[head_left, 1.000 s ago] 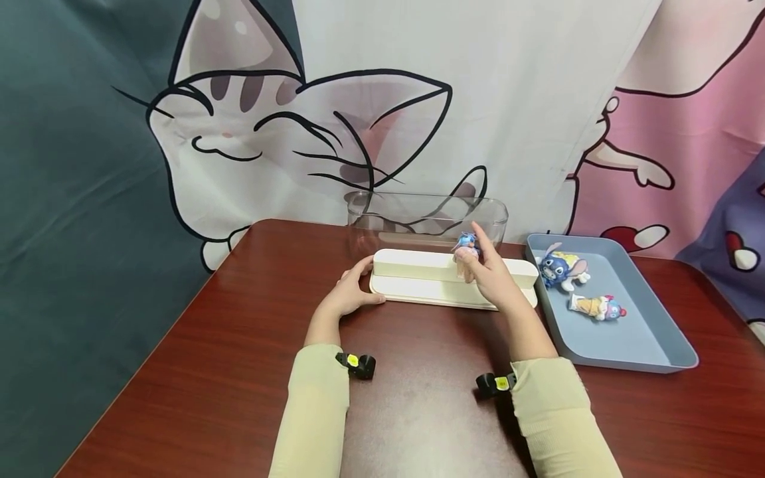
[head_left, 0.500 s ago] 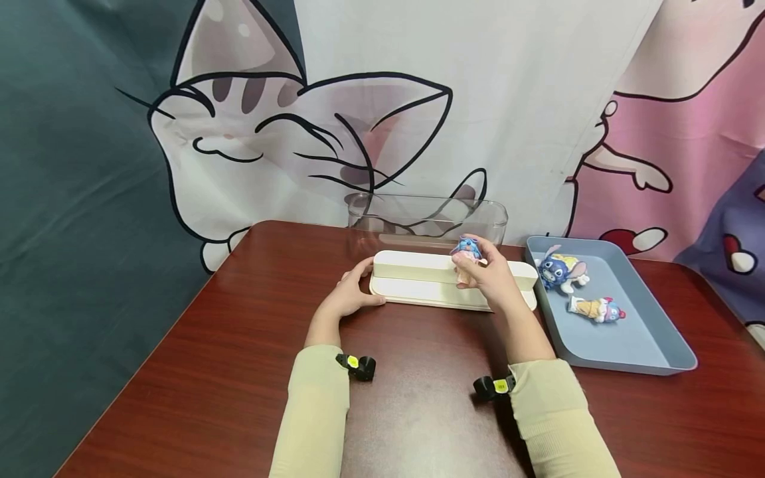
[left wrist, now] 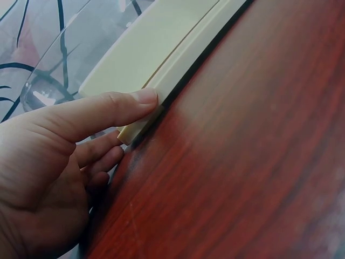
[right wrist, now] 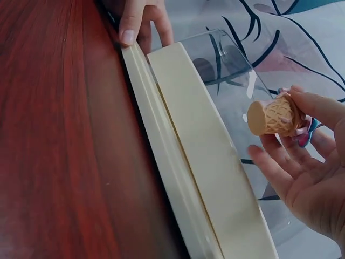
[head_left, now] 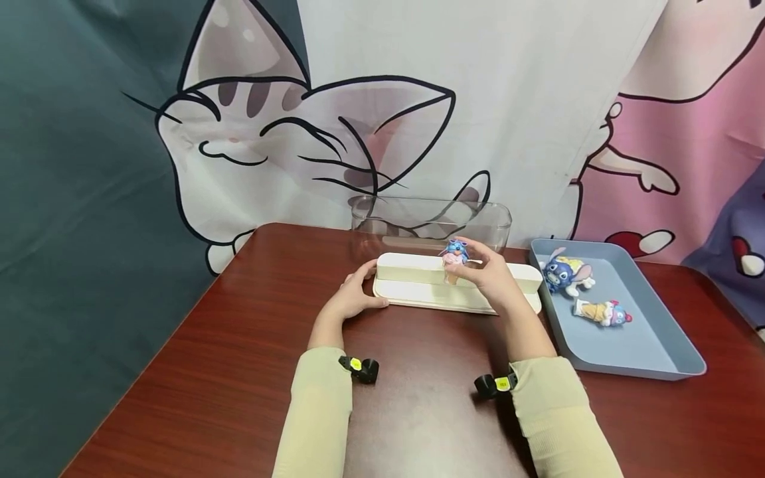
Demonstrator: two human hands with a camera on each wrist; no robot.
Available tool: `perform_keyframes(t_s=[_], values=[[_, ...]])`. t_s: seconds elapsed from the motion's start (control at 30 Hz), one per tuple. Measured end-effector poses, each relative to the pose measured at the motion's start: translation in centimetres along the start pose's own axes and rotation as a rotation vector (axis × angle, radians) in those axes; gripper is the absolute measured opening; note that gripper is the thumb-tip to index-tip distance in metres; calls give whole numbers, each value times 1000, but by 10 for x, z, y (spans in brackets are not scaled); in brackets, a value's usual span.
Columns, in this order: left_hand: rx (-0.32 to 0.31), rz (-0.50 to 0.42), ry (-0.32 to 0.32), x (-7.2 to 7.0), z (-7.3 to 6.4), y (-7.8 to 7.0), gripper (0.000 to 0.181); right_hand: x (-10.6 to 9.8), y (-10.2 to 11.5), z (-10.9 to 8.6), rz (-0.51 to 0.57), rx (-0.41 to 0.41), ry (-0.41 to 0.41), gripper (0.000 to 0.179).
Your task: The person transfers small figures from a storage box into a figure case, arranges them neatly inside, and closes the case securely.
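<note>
My left hand (head_left: 349,297) grips the left end of a cream two-step display base (head_left: 412,292). In the left wrist view its thumb (left wrist: 135,103) lies on the lower front edge, with the other fingers round the end. Over the base's upper step, right of its middle, my right hand (head_left: 495,277) holds a small blue character figurine (head_left: 456,251) upright. The right wrist view shows the figurine's waffle-cone bottom (right wrist: 272,117) pinched between thumb and fingers, apart from the base. Fingers hide part of its top there.
Behind the base stands a clear plastic cover (head_left: 430,216), close to the patterned curtain. On the right, a grey-blue tray (head_left: 648,292) holds a blue long-eared figurine (head_left: 564,273) and an ice-cream-cone figurine (head_left: 602,313) lying on its side. Everything rests on a dark red-brown wooden table (head_left: 239,345).
My right hand has carried the figurine a little left along the base, and its raised index finger has come down behind the figurine. My left hand keeps its grip on the base.
</note>
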State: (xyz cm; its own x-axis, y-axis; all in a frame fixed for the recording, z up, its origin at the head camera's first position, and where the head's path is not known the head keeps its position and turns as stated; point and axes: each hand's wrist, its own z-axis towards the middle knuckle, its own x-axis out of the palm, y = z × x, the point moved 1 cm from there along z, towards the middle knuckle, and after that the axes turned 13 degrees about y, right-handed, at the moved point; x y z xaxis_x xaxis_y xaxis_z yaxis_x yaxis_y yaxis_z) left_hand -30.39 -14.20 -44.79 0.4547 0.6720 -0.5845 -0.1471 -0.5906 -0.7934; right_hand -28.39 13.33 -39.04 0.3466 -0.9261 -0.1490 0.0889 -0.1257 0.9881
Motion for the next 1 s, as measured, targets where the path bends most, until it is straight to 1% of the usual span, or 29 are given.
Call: perform_keyframes(t_s=[0.1, 0.27, 0.43, 0.57, 0.67, 0.8, 0.9, 1.0], values=[[-2, -1, 2, 1, -1, 1, 93, 3, 2, 3, -46, -20, -24, 60], [-3, 5, -4, 1, -3, 2, 94, 12, 5, 10, -32, -72, -26, 56], [-17, -2, 16, 4, -3, 3, 94, 19, 4, 16, -28, -82, -50, 55], [-24, -8, 24, 7, -4, 2, 94, 25, 2, 19, -62, -81, -34, 55], [-18, 1, 12, 6, -3, 2, 93, 30, 1, 21, -85, -90, -17, 54], [-12, 13, -1, 3, -2, 1, 93, 37, -1, 25, -95, -140, 23, 52], [-6, 14, -3, 2, -1, 1, 93, 45, -2, 28, -134, -176, 53, 51], [-2, 16, -4, 2, 0, 0, 93, 51, -2, 29, -172, -186, 52, 52]])
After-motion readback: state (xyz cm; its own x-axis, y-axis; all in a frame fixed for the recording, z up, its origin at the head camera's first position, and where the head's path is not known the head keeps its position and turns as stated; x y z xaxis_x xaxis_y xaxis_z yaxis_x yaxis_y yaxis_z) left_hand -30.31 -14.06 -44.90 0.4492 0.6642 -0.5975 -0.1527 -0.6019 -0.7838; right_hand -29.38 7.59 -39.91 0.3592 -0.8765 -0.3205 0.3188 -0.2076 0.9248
